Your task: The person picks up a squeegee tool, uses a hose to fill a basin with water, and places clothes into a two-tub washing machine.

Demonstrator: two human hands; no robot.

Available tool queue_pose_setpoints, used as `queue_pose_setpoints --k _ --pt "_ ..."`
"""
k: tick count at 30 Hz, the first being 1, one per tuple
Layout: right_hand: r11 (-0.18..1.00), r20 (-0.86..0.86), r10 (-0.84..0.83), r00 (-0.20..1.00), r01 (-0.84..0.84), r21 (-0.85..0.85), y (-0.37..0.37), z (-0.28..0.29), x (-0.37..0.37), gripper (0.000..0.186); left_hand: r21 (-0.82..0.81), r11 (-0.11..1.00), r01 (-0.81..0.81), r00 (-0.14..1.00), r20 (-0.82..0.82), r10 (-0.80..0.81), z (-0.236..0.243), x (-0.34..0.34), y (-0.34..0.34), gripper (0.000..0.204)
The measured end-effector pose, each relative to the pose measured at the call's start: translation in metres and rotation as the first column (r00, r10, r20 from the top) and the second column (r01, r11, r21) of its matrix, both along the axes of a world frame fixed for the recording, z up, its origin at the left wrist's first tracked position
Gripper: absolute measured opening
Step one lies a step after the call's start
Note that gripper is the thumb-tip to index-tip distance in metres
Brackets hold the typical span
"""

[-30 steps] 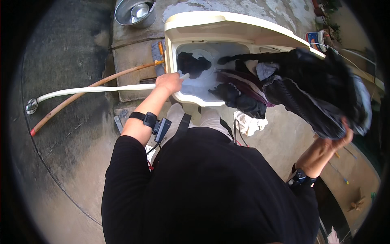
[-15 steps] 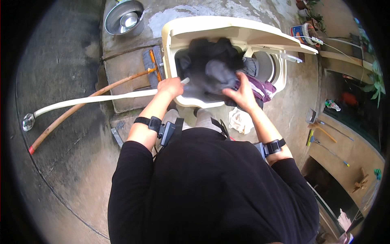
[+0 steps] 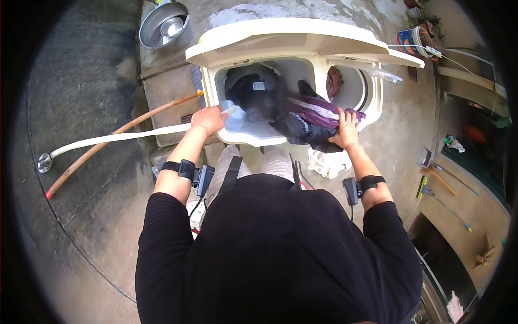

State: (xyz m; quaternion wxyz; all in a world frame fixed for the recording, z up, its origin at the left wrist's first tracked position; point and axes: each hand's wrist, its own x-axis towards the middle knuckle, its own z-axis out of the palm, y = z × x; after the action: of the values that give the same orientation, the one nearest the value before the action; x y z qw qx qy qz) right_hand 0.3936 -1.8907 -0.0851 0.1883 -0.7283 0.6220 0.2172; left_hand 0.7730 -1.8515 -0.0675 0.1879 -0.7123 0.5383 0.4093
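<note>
My left hand (image 3: 209, 119) is closed around a white hose (image 3: 135, 131) at the left rim of a cream twin-tub washing machine (image 3: 259, 139). The hose's tip points into the larger tub, where pale water shows. Black clothes (image 3: 253, 89) are heaped in that tub, one with a white label. A purple garment with pale stripes (image 3: 318, 112) and a black garment (image 3: 294, 127) lie across the tub's right front rim. On them rests my right hand (image 3: 346, 128), fingers spread over the purple cloth. Pinkish cloth (image 3: 334, 81) sits in the smaller round tub.
The machine's raised lid (image 3: 291, 40) stands along its far side. A white cloth (image 3: 328, 163) lies on the floor by my feet. A long wooden handle (image 3: 124, 127) crosses under the hose. A metal basin (image 3: 164, 27) is at far left, a bucket (image 3: 415, 42) at far right.
My right hand has moved right, from beside the dark clothes onto the purple garment. The black clothes have shifted, uncovering more of the tub. My left hand still holds the hose.
</note>
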Motion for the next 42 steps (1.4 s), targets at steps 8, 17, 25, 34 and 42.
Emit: queue_pose_setpoints --k 8,17,25,34,42 --pt "0.909 0.541 -0.348 0.766 0.417 -0.006 -0.001 0.019 0.028 0.047 0.001 1.0 0.002 1.0 -0.005 -0.002 -0.002 -0.001 -0.004 0.033" --pt "0.958 0.817 -0.186 0.546 0.285 0.028 -0.04 0.019 0.158 0.078 -0.012 1.0 0.011 1.0 0.016 -0.011 -0.012 -0.003 -0.002 0.033" --pt "0.76 0.624 -0.53 0.574 0.649 0.048 -0.072 -0.068 -0.009 0.042 -0.013 1.0 0.02 0.999 0.048 -0.019 -0.011 0.003 0.004 0.03" --pt "0.87 0.281 -0.376 0.883 0.232 0.435 -0.176 -0.132 0.006 0.059 -0.087 0.996 0.021 0.997 0.078 -0.014 -0.012 0.007 0.015 0.023" --pt "0.535 0.597 -0.8 0.054 0.513 0.671 -0.152 -0.197 -0.05 0.047 -0.11 0.994 0.021 0.997 0.077 -0.012 -0.013 0.002 0.01 0.023"
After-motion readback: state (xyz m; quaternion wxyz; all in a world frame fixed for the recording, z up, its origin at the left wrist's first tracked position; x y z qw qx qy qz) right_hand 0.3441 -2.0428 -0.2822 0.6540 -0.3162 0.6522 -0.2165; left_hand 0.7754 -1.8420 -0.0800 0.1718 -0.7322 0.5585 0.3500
